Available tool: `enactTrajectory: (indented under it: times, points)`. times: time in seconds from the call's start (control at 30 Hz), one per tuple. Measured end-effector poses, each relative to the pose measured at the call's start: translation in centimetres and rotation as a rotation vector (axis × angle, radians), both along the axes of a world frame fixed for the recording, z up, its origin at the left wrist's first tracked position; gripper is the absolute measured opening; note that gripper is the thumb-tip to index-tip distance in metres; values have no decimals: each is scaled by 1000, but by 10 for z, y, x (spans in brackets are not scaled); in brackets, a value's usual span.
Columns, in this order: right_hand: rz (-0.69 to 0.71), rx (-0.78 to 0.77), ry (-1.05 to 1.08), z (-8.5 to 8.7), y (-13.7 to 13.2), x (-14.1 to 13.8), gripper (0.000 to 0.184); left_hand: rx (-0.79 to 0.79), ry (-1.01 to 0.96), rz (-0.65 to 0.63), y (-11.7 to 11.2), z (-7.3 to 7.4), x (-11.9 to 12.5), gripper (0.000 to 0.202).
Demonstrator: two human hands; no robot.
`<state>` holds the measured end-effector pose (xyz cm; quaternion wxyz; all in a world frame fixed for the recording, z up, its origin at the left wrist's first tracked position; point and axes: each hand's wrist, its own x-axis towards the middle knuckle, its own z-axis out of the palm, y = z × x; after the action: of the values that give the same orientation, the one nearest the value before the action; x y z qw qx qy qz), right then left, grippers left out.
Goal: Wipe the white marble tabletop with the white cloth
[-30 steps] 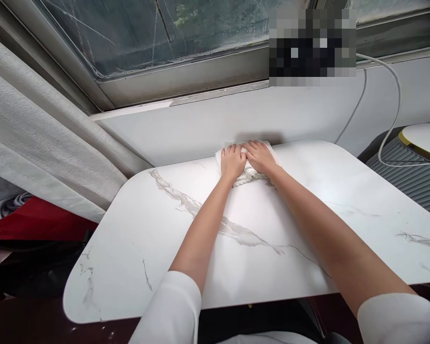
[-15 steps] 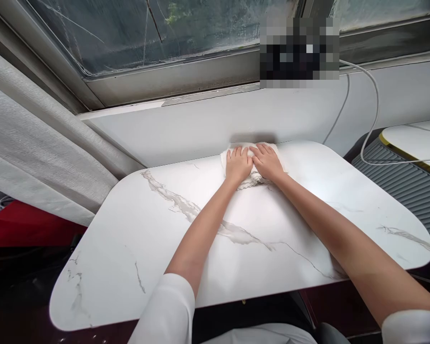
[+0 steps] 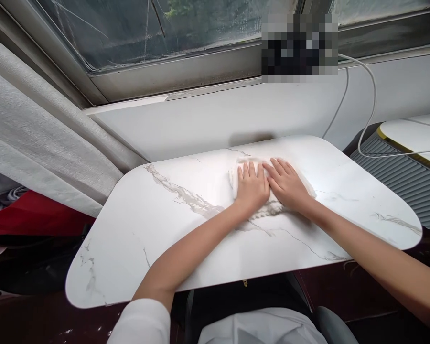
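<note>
A white cloth (image 3: pixel 270 209) with a fluffy, crumpled near edge lies on the white marble-patterned tabletop (image 3: pixel 186 248), right of its middle. My left hand (image 3: pixel 251 187) rests flat on the cloth's left part, fingers stretched forward. On the right part lies my right hand (image 3: pixel 288 184), also flat, its fingers pointing forward and to the left. The two hands almost meet at the thumbs. Both palms press down from above, and much of the cloth is hidden beneath them.
A window (image 3: pixel 157 38) and white wall panel (image 3: pixel 186 119) stand behind the table. Grey curtain (image 3: pixel 39 110) hangs at left. A white cable (image 3: pixel 374 95) loops down at right, near another tabletop (image 3: pixel 415 129) with a ribbed grey side. A red item (image 3: pixel 39 215) sits at lower left.
Both hands have drawn the cloth from the table's back edge toward me and slightly to the right. The camera view has shifted a little.
</note>
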<state>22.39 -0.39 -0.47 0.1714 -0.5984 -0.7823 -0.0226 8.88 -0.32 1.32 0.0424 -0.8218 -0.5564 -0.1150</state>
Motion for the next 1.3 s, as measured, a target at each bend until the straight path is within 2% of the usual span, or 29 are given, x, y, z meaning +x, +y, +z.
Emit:
enactTrajectory:
  times: [0.17, 0.3, 0.47, 0.63, 0.8, 1.0, 1.17, 1.3]
  points:
    - [14, 48, 7, -4, -71, 8, 55, 0, 54, -142, -60, 0, -2, 55]
    - [14, 111, -6, -6, -114, 18, 59, 43, 70, -249, -94, 0, 3, 56]
    - [-11, 111, -19, 0, -142, 36, 61, 77, 80, -313, -113, 1, 22, 58]
    - [-38, 64, -22, 3, -148, 67, 56, 68, 53, -347, -112, 0, 51, 58]
    - [-130, 8, -49, 1, -121, 107, 57, 53, -27, -367, -86, -3, 89, 57]
    - [-195, -92, -52, 9, -42, 133, 61, -9, -134, -300, -15, -6, 125, 53]
    - [-119, -42, -34, 9, 35, 137, 56, -47, -199, -180, 50, -4, 131, 49]
    - [-44, 4, -24, 5, 85, 135, 53, -47, -219, -95, 89, -2, 128, 46]
